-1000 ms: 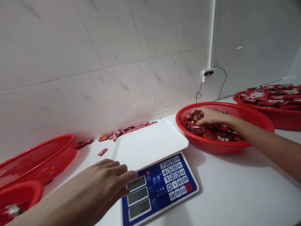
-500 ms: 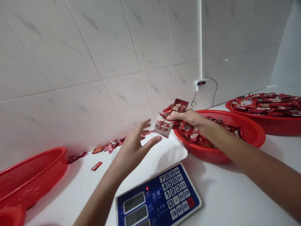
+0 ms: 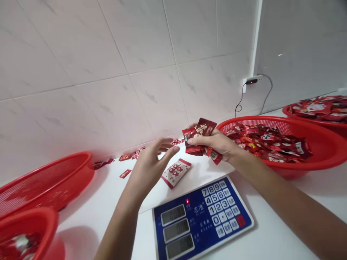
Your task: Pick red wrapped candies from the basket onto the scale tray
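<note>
Right hand grips a bunch of red packets above the scale's tray

The right hand (image 3: 221, 142) is closed around several red packets (image 3: 205, 127), its thumb laid across them; they are held above the far right part of the white tray (image 3: 207, 173). The left hand (image 3: 150, 166) is open, thumb and fingers well parted, over the tray's left part and pointing towards the right hand, the two near each other but apart.

One pale packet (image 3: 176, 172) with red ends and red print lies flat on the tray, just beside the left hand in view; whether they touch cannot be told. In front of the tray is the scale's blue panel (image 3: 200, 220), with its keys to the right, three displays to the left and a red light (image 3: 187, 201) lit. The digits are too faint to read.

On the right of the bench (image 3: 271, 234), the near basket (image 3: 325, 157) holds a pile (image 3: 268, 142) of red packets, and the far basket (image 3: 311, 121) behind it holds more. To the left are a long basket (image 3: 74, 180) and, nearer, a round basket (image 3: 48, 229) with packets inside. A small red packet (image 3: 125, 173) lies on the bench left of the tray, and loose packets (image 3: 126, 157) line the foot of the tiled wall (image 3: 81, 54).
</note>
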`<state>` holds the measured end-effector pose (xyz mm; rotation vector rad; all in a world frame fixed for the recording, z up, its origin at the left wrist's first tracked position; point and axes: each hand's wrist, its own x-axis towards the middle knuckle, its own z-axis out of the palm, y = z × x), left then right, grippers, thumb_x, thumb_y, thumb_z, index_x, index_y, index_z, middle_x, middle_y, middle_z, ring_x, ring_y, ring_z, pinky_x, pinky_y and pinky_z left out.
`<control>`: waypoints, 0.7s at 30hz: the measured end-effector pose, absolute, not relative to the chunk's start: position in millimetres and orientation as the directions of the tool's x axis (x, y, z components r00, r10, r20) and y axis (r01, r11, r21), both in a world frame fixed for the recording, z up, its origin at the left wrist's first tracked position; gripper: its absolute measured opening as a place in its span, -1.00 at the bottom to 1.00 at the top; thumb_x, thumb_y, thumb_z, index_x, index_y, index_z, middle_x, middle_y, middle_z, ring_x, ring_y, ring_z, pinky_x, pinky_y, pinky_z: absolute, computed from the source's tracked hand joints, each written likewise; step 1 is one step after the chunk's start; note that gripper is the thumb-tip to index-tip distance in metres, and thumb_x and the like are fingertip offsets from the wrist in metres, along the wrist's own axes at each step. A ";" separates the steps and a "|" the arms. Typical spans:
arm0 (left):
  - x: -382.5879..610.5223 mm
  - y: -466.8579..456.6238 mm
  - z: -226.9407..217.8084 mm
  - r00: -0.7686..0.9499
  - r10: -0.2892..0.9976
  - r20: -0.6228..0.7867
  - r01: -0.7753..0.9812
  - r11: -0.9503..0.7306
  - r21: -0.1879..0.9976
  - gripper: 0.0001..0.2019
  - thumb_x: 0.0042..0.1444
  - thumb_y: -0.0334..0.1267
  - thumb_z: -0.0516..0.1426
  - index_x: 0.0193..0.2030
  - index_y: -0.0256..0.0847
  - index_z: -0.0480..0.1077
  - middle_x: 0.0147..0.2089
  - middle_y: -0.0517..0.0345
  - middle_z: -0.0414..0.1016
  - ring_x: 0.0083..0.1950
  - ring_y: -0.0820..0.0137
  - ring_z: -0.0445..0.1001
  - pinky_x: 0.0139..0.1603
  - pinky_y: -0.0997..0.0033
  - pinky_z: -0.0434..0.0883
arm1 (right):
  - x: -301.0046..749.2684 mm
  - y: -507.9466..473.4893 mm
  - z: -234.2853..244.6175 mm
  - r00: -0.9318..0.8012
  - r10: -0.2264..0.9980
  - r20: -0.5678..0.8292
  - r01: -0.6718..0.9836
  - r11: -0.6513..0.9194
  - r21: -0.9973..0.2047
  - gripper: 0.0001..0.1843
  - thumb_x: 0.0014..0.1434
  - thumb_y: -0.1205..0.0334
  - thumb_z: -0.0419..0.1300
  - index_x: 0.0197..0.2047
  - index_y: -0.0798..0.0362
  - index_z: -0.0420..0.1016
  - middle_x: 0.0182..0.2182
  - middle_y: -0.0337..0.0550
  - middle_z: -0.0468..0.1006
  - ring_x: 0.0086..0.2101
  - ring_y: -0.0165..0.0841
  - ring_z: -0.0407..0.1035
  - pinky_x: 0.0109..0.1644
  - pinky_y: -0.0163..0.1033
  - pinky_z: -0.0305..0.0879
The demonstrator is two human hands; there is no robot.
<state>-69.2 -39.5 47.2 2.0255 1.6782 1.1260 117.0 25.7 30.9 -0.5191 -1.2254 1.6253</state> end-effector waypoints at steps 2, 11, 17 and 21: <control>-60.4 -44.1 51.2 0.066 0.932 0.356 0.618 -0.318 0.719 -0.55 0.13 0.09 0.16 0.03 -0.18 0.43 -0.03 -0.05 0.58 -0.03 0.19 0.54 0.00 0.16 0.45 | 116.1 17.0 34.8 -0.440 0.866 0.239 -0.477 0.000 -0.879 -0.68 -0.23 0.39 0.48 -0.37 0.03 0.51 -0.44 -0.30 0.59 -0.39 -0.41 0.50 -0.22 -0.29 0.49; -50.2 -58.1 60.5 0.162 0.925 0.344 0.430 -0.380 0.819 -0.73 0.11 -0.03 0.23 -0.22 -0.21 0.51 -0.21 0.05 0.62 -0.15 0.26 0.58 -0.10 0.30 0.49 | 117.4 -5.1 42.7 -0.502 0.798 0.332 -0.538 0.013 -0.843 -0.68 -0.13 0.35 0.46 -0.29 0.02 0.48 -0.41 -0.34 0.58 -0.37 -0.44 0.51 -0.23 -0.33 0.48; -42.9 -56.4 55.8 0.150 0.917 0.369 0.493 -0.393 0.776 -0.71 0.18 0.01 0.16 -0.29 -0.20 0.41 -0.31 0.13 0.53 -0.23 0.32 0.53 -0.20 0.35 0.46 | 118.2 0.1 39.8 -0.516 0.798 0.312 -0.527 -0.008 -0.850 -0.62 -0.16 0.34 0.46 -0.24 0.01 0.48 -0.43 -0.33 0.58 -0.36 -0.40 0.51 -0.18 -0.27 0.50; -46.0 -51.4 54.3 0.138 0.899 0.415 0.659 -0.396 0.640 -0.70 0.17 -0.01 0.14 -0.44 -0.17 0.28 -0.49 0.24 0.38 -0.41 0.39 0.38 -0.37 0.38 0.35 | 114.2 7.8 33.9 -0.547 0.799 0.251 -0.512 -0.082 -0.855 -0.60 -0.22 0.39 0.47 -0.27 0.01 0.49 -0.38 -0.29 0.60 -0.34 -0.39 0.51 -0.15 -0.25 0.49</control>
